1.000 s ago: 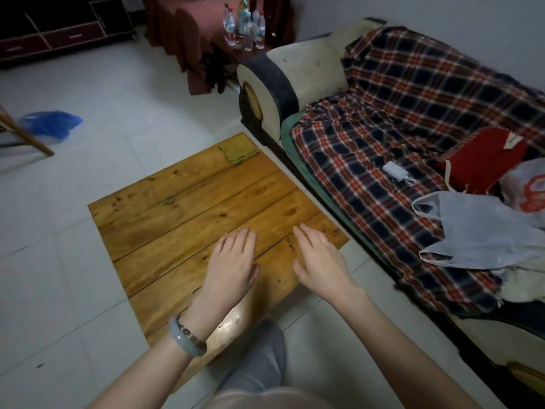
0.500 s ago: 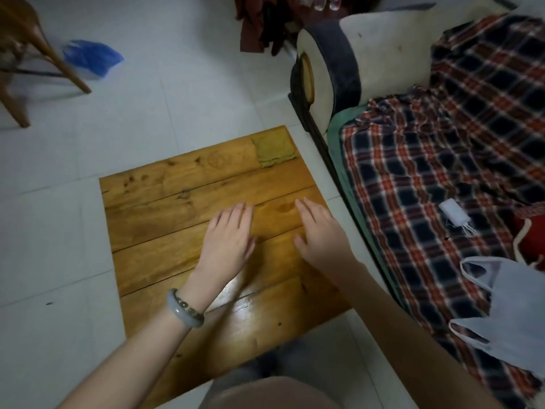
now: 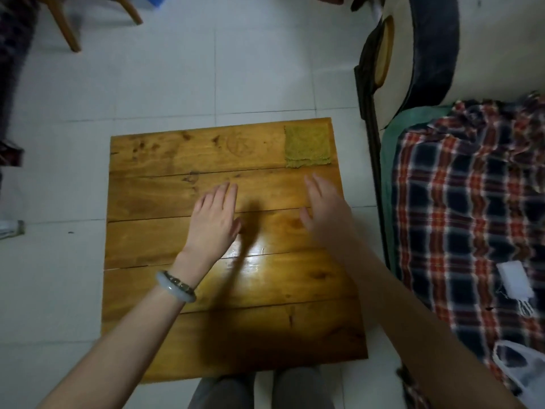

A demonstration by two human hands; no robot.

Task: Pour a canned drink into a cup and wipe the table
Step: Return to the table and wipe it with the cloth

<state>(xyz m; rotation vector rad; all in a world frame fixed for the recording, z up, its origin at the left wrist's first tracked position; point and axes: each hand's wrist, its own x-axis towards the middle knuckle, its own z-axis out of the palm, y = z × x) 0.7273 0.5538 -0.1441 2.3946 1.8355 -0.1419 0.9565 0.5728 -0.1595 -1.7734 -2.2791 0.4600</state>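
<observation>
A low wooden plank table (image 3: 165, 290) fills the middle of the head view. A folded yellow-green cloth (image 3: 306, 146) lies flat on its far right corner. My left hand (image 3: 213, 221), with a pale bracelet on the wrist, hovers palm down over the table's middle, fingers together and holding nothing. My right hand (image 3: 326, 209) is beside it to the right, flat and empty, fingertips a short way from the cloth. No can or cup is in view.
A sofa with a plaid blanket (image 3: 469, 219) stands right of the table, its armrest (image 3: 424, 48) at the far right. A white charger (image 3: 514, 280) and a plastic bag (image 3: 522, 373) lie on the blanket. Wooden chair legs (image 3: 67, 31) stand far left on the tiled floor.
The camera has tilted down until the table is seen from above. Both hands have slid forward over the table, and the right hand has come closer to the cloth.
</observation>
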